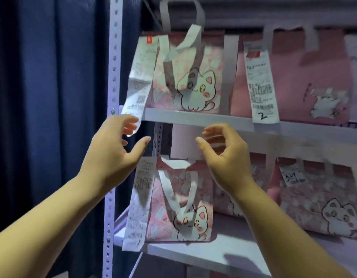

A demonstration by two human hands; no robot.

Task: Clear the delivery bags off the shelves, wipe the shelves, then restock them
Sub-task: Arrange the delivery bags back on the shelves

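Note:
A pink cat-print delivery bag [195, 77] stands at the left end of the upper shelf [193, 118], a long receipt [137, 77] hanging from it. A plain pink bag [305, 77] with a receipt marked 2 stands to its right. On the lower shelf [193, 255] stands another cat-print bag [179, 207] with a receipt, and a further cat bag [321, 199] sits to the right. My left hand [111, 155] and my right hand [225, 157] are raised just below the upper shelf's front edge, fingers loosely curved, holding nothing. The left fingertips are near the receipt's lower end.
A white perforated upright post [113, 97] frames the rack's left side. A dark blue curtain [43, 97] hangs to the left of it. More bags fill the shelves to the right, some blurred.

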